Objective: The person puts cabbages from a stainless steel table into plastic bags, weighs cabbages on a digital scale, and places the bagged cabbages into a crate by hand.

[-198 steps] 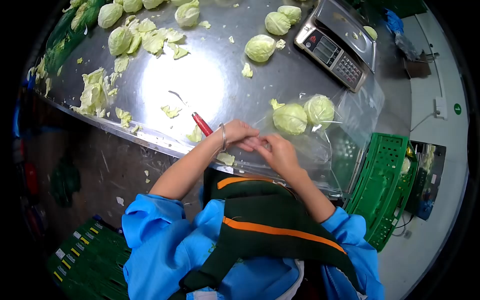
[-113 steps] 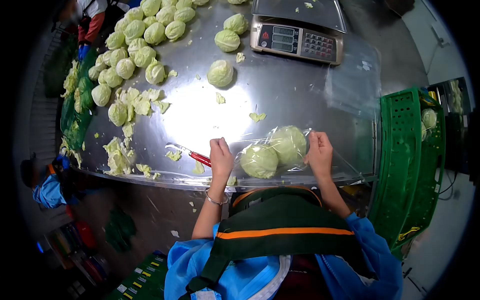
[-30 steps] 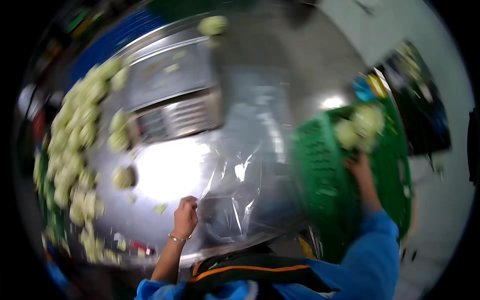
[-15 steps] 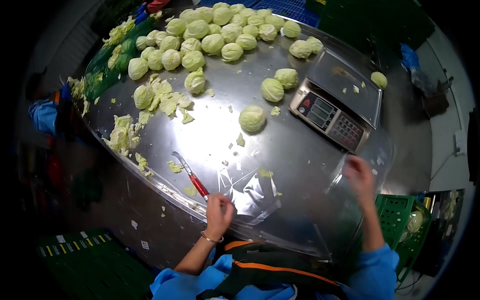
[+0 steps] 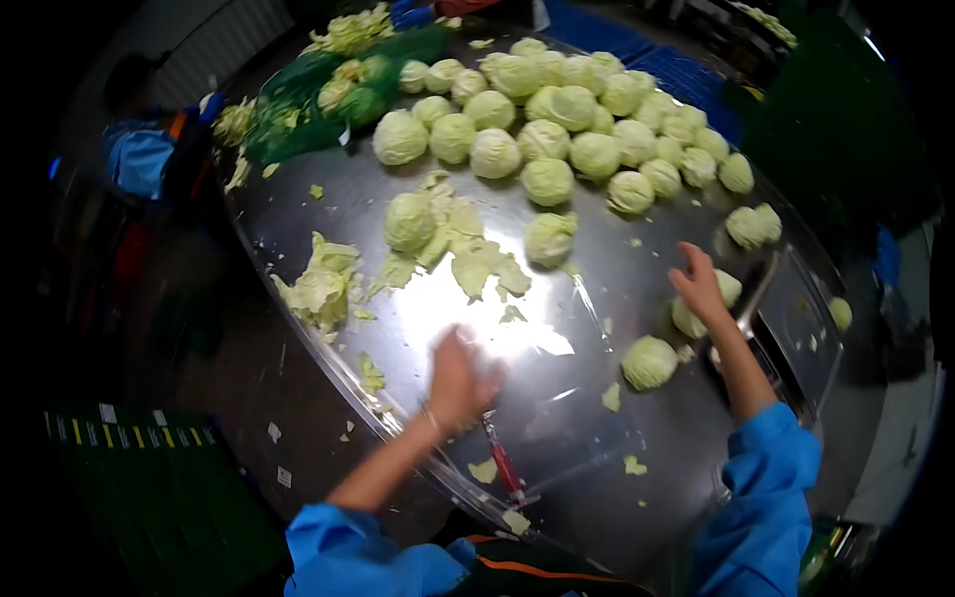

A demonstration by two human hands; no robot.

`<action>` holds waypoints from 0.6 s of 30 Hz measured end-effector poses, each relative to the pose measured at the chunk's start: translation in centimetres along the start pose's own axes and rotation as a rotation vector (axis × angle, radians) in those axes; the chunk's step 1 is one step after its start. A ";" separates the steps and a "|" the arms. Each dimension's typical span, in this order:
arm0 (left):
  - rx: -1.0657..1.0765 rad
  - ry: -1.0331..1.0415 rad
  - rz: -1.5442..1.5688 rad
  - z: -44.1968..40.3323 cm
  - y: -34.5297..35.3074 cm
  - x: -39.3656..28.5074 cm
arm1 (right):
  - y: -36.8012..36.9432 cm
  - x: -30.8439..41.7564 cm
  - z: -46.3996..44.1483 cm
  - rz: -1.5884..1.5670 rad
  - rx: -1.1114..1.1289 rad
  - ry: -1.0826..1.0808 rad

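My left hand (image 5: 460,383), blurred by motion, is over the near left part of the steel table (image 5: 587,478); its fingers are smeared. Just below it lies a knife (image 5: 507,470) with a red handle. Clear plastic film (image 5: 567,418) lies on the tabletop to the right of that hand. My right hand (image 5: 699,287) is raised with fingers apart, holding nothing I can see. Close by are two cabbages, one left of the wrist (image 5: 684,320) and one behind it (image 5: 731,289). Another cabbage (image 5: 649,362) sits nearer me.
Many cabbages (image 5: 547,139) are heaped at the back. Torn leaves (image 5: 323,284) lie along the left edge, beyond them a green net bag (image 5: 288,114). A scale (image 5: 796,318) stands at the right. Another person (image 5: 139,159) is at the far left; a green crate (image 5: 139,497) is lower left.
The view has swung left. My right hand has moved from beside the scale's front toward the cabbages. My left hand has moved forward from the knife handle. The plastic film looks spread farther across the table.
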State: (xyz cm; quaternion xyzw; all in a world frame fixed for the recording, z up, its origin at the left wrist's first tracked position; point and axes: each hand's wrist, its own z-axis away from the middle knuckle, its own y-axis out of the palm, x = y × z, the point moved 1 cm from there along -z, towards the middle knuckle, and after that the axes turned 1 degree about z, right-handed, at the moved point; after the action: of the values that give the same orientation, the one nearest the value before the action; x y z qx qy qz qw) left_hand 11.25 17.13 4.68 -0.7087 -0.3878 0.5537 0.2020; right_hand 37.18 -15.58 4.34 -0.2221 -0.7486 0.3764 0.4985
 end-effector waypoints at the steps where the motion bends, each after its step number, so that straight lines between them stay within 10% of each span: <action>1: -0.169 -0.093 -0.065 -4.0 -1.9 3.6 | 0.0 0.1 -0.7 -0.017 0.022 0.093; 5: -0.156 -0.492 -0.361 -15.6 -4.2 15.6 | 2.3 1.7 -2.9 -0.150 0.097 0.181; 11: 0.144 -0.809 0.527 -19.3 -6.4 21.2 | 5.5 14.6 0.9 -0.456 0.329 0.077; 16: 0.437 -0.118 0.729 -19.0 -6.4 9.7 | 9.2 20.2 2.3 -2.221 0.578 0.860; 18: 0.363 0.023 0.683 -22.0 -6.1 9.8 | 9.0 18.1 3.6 -1.928 0.439 0.815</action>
State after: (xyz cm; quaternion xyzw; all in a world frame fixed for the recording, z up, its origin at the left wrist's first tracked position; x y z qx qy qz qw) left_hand 30.82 31.64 9.67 -0.7559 -0.0228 0.6408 0.1322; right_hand 26.13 1.60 6.95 0.4490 -0.3011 -0.1527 0.8273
